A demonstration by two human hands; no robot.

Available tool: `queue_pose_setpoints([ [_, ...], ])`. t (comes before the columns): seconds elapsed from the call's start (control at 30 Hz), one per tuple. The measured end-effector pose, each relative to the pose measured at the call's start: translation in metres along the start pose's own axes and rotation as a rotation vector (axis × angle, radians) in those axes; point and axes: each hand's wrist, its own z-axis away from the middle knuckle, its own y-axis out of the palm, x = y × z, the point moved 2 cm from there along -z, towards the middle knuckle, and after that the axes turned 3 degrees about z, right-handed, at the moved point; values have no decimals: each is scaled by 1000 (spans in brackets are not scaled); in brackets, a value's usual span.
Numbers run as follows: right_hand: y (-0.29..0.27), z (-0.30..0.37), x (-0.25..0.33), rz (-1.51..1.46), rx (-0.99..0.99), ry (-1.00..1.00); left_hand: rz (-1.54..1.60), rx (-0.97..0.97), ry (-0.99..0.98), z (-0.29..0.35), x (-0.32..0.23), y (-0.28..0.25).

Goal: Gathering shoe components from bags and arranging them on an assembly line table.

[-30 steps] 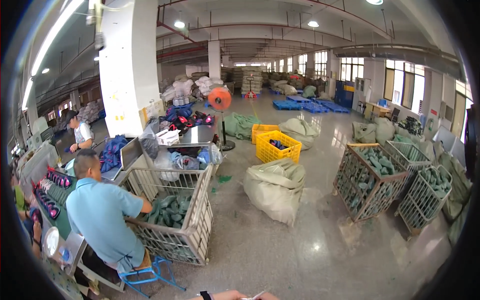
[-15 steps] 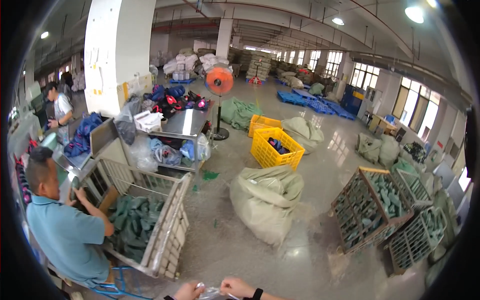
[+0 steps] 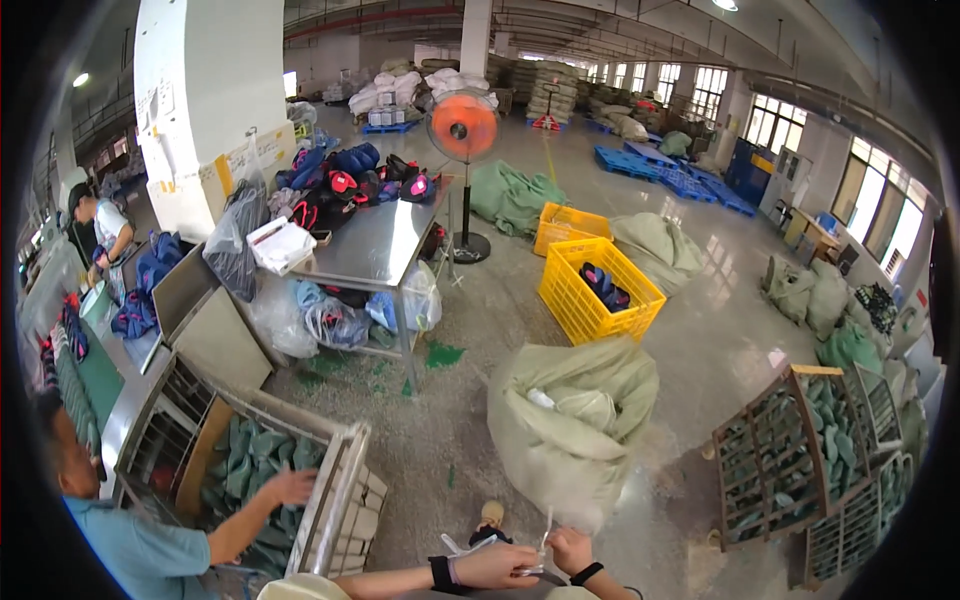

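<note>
My left hand [image 3: 500, 565] and my right hand [image 3: 571, 550] are close together at the bottom of the head view, fingers closed. Between them is a thin whitish, partly see-through plastic strip [image 3: 547, 527], with an end sticking up beside my right fingers. Another pale end shows left of my left hand. Its exact kind is too small to tell. Just beyond my hands stands a large pale-green woven sack [image 3: 560, 450], its mouth loosely gathered, with something white inside. My shoe [image 3: 491, 514] shows beside it.
At left a co-worker reaches over a wheeled cage bin [image 3: 345, 470] of green foot-shaped pieces [image 3: 245, 460]. Behind are a metal table [image 3: 375, 245], an orange fan [image 3: 464, 130] and yellow crates [image 3: 600, 300]. Rusty cages [image 3: 770, 460] stand at right.
The view has shifted, bringing the sack and crates nearer. My hands have moved up, to the right and closer together. The co-worker's hand has gone down to the bin.
</note>
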Motion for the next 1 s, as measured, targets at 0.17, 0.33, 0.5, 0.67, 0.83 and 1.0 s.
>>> queue_pose_setpoints([
  [0.17,54,-129,-86,-94,144,-19,-77,-134,-104,-66,49,-122],
  [0.33,99,-314,-124,-325,266,37,36,-710,-79,-97,95,-273],
  [0.5,162,-450,-152,-613,637,35,924,-1413,-165,-61,194,-370],
  [0.67,201,-575,-161,-1013,601,171,1098,-1648,-88,-93,285,-469],
  [0.83,223,-693,-201,-1021,597,67,1060,-1205,-72,-213,340,-599],
  [1.0,231,-771,-300,-1482,499,1025,1238,-919,-166,-318,384,-708],
])
